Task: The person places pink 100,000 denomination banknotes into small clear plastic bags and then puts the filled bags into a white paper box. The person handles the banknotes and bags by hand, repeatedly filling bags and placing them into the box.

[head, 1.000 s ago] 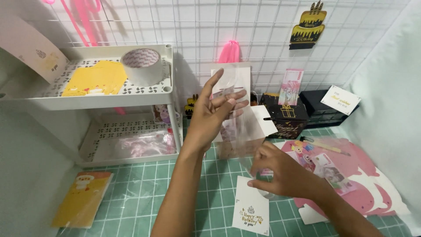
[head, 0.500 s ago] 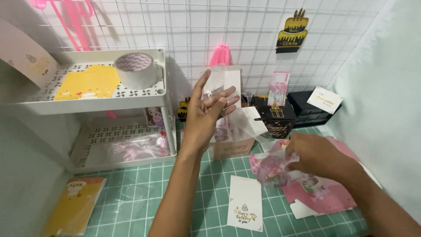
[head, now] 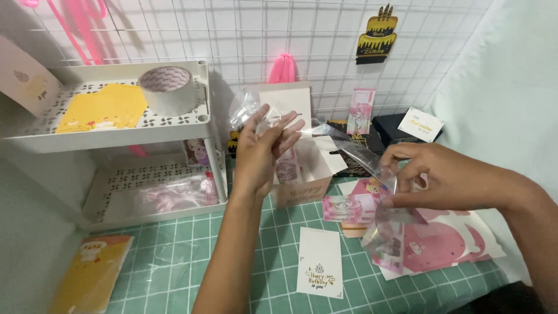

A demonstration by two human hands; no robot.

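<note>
Clear sleeve [head: 354, 154] stretched between both hands [head: 261, 148]

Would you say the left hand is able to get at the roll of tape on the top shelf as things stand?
Probably yes. The tape roll stands uncovered at the shelf's open front edge, up and left of the left hand, with nothing between them. The hand's fingers do pinch clear plastic film, which it would have to release.

The left hand [head: 261, 151] is covering part of the small open box [head: 305, 174], the clear plastic bag [head: 372, 168] is blurring the pink sheets [head: 442, 244] behind it (their pictures unreadable), and the frame's edge is cutting off the right forearm.
</note>
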